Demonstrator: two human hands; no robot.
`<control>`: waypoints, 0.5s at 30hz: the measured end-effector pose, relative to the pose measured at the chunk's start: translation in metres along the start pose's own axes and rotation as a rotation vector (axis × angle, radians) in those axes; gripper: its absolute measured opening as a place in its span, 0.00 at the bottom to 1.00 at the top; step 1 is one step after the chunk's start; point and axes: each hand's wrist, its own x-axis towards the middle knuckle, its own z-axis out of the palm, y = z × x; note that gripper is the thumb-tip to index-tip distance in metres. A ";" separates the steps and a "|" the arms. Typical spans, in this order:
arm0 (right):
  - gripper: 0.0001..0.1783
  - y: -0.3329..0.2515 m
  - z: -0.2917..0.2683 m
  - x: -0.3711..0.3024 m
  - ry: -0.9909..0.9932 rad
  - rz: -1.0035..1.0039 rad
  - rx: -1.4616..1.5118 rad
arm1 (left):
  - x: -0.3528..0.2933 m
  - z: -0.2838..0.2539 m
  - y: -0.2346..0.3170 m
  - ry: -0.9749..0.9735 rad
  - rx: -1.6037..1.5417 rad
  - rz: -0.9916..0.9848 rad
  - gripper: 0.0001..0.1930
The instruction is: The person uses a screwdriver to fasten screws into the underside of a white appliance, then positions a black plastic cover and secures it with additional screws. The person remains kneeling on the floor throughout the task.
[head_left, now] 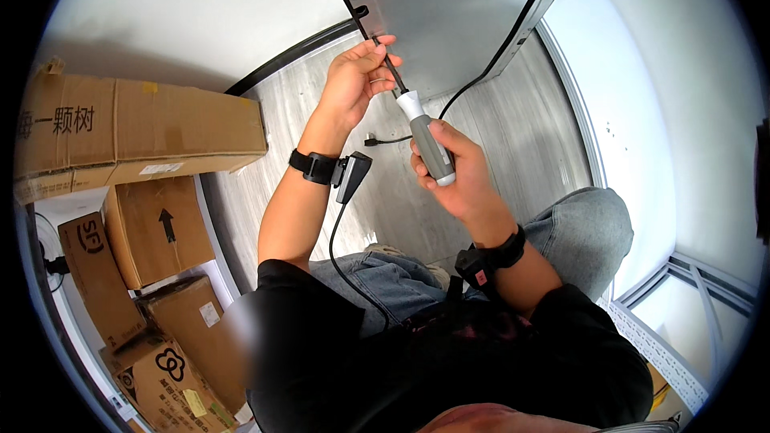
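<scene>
Your right hand (pixel 461 168) grips the grey-and-white-handled screwdriver (pixel 433 148), near the silver sheet-metal cabinet (pixel 449 8); your left hand (pixel 353 84) pinches its dark shaft by the cabinet's left edge; align handle and shaft, pressing evenly; tip seating can't be told.

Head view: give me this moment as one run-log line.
left hand: pinches screwdriver shaft | right hand: grips gray screwdriver handle | screwdriver tip: at edge of metal panel, contact unclear
</scene>
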 end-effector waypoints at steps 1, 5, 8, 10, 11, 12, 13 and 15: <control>0.14 0.001 0.003 -0.001 0.022 -0.032 -0.073 | 0.000 0.000 0.000 0.002 -0.002 0.003 0.13; 0.14 0.000 0.009 -0.004 -0.003 -0.088 -0.139 | 0.000 0.002 -0.001 0.030 -0.015 0.005 0.13; 0.18 0.000 0.008 -0.004 -0.066 -0.055 -0.047 | -0.001 0.003 -0.001 0.053 -0.016 0.002 0.13; 0.20 0.000 0.007 -0.005 -0.114 -0.039 0.004 | -0.001 0.004 -0.001 0.062 -0.017 0.007 0.13; 0.21 0.000 0.006 -0.005 -0.138 -0.031 0.029 | -0.001 0.004 -0.001 0.066 -0.019 0.011 0.13; 0.22 0.001 0.004 -0.004 -0.153 -0.023 0.039 | -0.001 0.004 -0.002 0.070 -0.019 0.014 0.12; 0.22 0.001 0.003 -0.005 -0.169 -0.015 0.048 | -0.001 0.005 -0.003 0.075 -0.014 0.021 0.13; 0.23 0.002 0.002 -0.005 -0.173 -0.008 0.052 | -0.001 0.006 -0.004 0.085 -0.003 0.038 0.13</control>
